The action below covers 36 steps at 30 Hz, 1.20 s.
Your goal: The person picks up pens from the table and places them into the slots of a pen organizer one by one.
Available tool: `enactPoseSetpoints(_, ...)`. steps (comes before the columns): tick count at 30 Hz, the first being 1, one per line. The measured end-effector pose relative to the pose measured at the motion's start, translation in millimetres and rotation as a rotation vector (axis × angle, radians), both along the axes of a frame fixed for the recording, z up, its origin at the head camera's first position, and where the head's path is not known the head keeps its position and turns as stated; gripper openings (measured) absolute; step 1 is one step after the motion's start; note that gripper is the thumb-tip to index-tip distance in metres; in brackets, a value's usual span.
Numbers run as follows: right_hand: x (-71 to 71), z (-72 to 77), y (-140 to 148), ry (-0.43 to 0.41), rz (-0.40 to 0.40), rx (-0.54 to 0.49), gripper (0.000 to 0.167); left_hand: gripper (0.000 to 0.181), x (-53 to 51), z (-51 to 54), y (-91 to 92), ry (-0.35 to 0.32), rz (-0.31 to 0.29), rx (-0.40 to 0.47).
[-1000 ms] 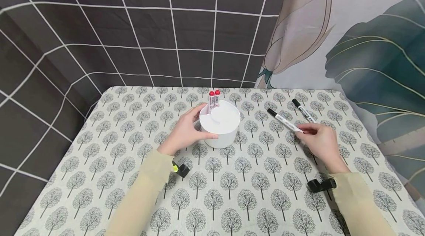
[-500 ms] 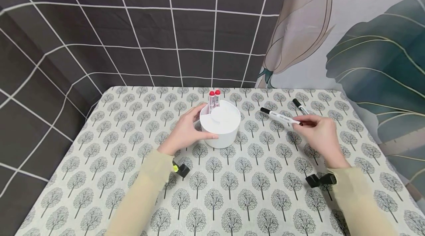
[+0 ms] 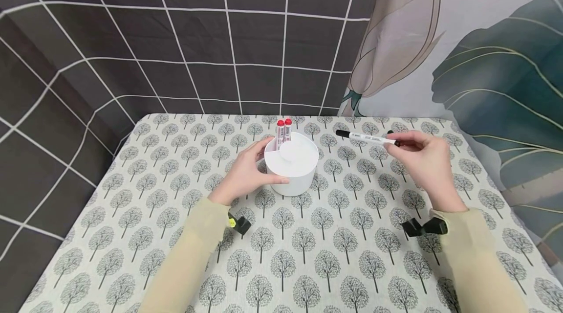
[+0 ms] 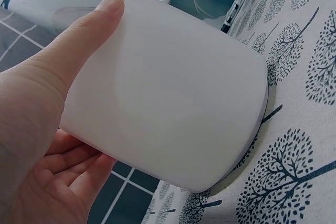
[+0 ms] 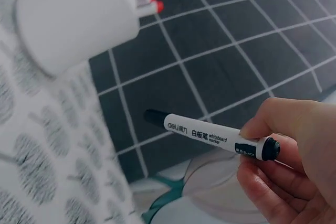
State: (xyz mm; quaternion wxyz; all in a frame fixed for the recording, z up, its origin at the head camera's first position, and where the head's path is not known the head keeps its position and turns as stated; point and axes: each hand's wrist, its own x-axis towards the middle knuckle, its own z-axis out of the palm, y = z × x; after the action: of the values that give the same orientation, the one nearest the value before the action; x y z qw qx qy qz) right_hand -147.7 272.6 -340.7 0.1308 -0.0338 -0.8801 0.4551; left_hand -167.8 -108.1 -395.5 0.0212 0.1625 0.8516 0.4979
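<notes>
Item Quantities by Kind

Two red-ended markers (image 3: 280, 136) stand in one white container (image 3: 296, 185). One black-ended marker (image 3: 366, 137) is held; a second black-ended marker (image 4: 239, 2) lies at right. Marker total: four. One left hand (image 3: 246, 171) and one right hand (image 3: 427, 161) are visible. Sleeves (image 3: 186, 257) number two; black wrist devices (image 3: 433, 227) number two. One tree-print tablecloth (image 3: 314, 266) is present. One gridded backdrop (image 3: 189, 34), far left, and one floral backdrop (image 3: 492, 78), far right, total two.

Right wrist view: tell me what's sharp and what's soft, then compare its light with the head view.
Right wrist: the held marker's print reads clearly; the white holder and tree-print cloth look soft; the picture is dimmer. Head: brighter, fairly even light; grid lines on the dark backdrop bow at left, lens or cloth, I can't tell.
</notes>
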Motion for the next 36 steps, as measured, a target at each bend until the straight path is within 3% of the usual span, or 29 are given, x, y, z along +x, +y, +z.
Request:
enactPoseSetpoints(7, -7.2, 20.6, -19.1, 0.074, 0.022, -0.103, 0.030, 0.117, 0.2, 1.8, 0.8, -0.003, 0.003, 0.003)
enactPoseSetpoints(12, -11.1, 35.0, -37.1, 0.163, 0.064, -0.289, 0.028, 0.117, 0.2, 1.3, 0.2, -0.008, 0.004, -0.002)
enactPoseSetpoints(18, -18.9, 44.4, -60.3, 0.295, 0.188, -0.490, 0.027, 0.117, 0.5, 1.5, -0.5, -0.007, 0.005, -0.008)
enactPoseSetpoints(26, -27.7, 45.0, -84.2, 0.300, 0.261, -0.472, 0.029, 0.117, -0.1, 1.0, 0.4, 0.003, 0.003, -0.004)
enactPoseSetpoints(36, -31.4, 43.9, -101.4, 0.335, 0.290, -0.447, 0.027, 0.119, 0.9, 1.2, 0.2, -0.008, 0.006, -0.010)
